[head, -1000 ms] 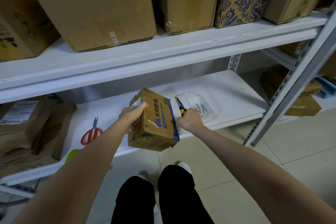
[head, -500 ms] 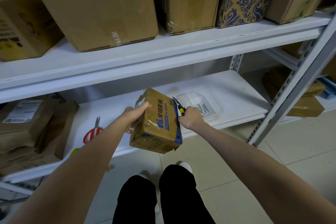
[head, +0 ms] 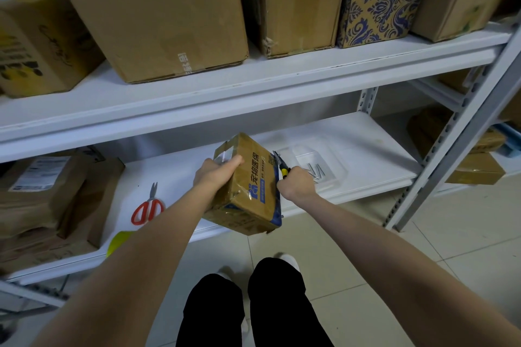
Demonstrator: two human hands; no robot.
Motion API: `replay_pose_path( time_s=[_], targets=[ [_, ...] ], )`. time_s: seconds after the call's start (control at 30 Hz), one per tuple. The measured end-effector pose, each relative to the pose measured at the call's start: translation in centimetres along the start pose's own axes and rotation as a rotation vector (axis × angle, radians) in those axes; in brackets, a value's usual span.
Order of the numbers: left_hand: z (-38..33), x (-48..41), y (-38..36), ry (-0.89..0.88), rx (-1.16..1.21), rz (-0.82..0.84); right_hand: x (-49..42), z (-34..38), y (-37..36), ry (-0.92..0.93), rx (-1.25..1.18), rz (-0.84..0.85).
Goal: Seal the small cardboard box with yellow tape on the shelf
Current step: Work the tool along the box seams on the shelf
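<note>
Black fabric trousers are worn, arms left bare down to left hand and right hand; pale shoes, probably white, are glimpsed.

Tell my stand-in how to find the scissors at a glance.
Start at the lower white shelf, left of the small cardboard box that the left hand holds. The scissors lie flat there, beside the brown paper parcels. Only they have red handles.
</note>
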State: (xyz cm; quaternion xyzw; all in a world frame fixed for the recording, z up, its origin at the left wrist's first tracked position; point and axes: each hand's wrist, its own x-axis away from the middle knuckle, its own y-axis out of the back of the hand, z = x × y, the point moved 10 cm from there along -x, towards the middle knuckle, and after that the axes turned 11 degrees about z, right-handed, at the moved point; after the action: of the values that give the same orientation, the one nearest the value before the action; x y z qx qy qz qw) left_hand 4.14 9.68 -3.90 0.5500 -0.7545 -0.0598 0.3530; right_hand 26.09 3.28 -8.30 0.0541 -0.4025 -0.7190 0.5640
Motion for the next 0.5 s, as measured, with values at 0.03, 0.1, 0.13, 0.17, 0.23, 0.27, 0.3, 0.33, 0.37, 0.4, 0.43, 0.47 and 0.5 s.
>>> replay_pose_path(
  time_s=[0.03, 0.1, 0.13, 0.17, 0.23, 0.27, 0.3, 0.33, 0.37, 0.4, 0.43, 0.47, 0.5],
  targets=[
    [-0.3, 0.1, 0.2, -0.003, -0.027, -0.028, -0.1, 0.1, 0.0, -0.006, -0.014, -0.009],
    [-0.5, 0.3, 1.0, -0.005, -0.135, -0.081, -0.5, -0.4, 0.2, -0.050, -0.158, 0.002],
    [0.0, 0.2, 1.7, 0.007, -0.210, -0.107, -0.6, -0.9, 0.6, -0.083, -0.242, 0.008],
    [0.7, 0.2, 2.4, 0.027, -0.264, -0.129, -0.9, -1.3, 1.3, -0.101, -0.295, 0.002],
    [2.0, 0.1, 3.6, 0.053, -0.272, -0.148, -1.2, -2.1, 3.2, -0.107, -0.274, -0.025],
    [2.5, 0.0, 4.0, 0.062, -0.252, -0.155, -1.2, -2.4, 4.0, -0.106, -0.239, -0.037],
    [2.6, 0.0, 4.3, 0.061, -0.236, -0.159, -1.3, -2.6, 4.6, -0.106, -0.221, -0.043],
    [2.5, -0.1, 4.2, 0.058, -0.233, -0.159, -1.4, -2.7, 4.9, -0.101, -0.204, -0.045],
    [2.2, -0.1, 4.0, 0.047, -0.234, -0.155, -1.6, -2.8, 5.0, -0.095, -0.183, -0.044],
    [1.9, -0.2, 3.8, 0.037, -0.232, -0.149, -1.7, -2.7, 5.0, -0.088, -0.157, -0.042],
    [1.6, -0.4, 3.5, 0.028, -0.228, -0.142, -1.7, -2.7, 5.0, -0.085, -0.134, -0.043],
    [1.5, -0.6, 3.1, 0.025, -0.220, -0.132, -1.7, -2.8, 5.0, -0.081, -0.110, -0.044],
    [1.5, -0.8, 2.9, 0.021, -0.211, -0.124, -1.7, -3.1, 5.0, -0.087, -0.086, -0.046]
  ],
)
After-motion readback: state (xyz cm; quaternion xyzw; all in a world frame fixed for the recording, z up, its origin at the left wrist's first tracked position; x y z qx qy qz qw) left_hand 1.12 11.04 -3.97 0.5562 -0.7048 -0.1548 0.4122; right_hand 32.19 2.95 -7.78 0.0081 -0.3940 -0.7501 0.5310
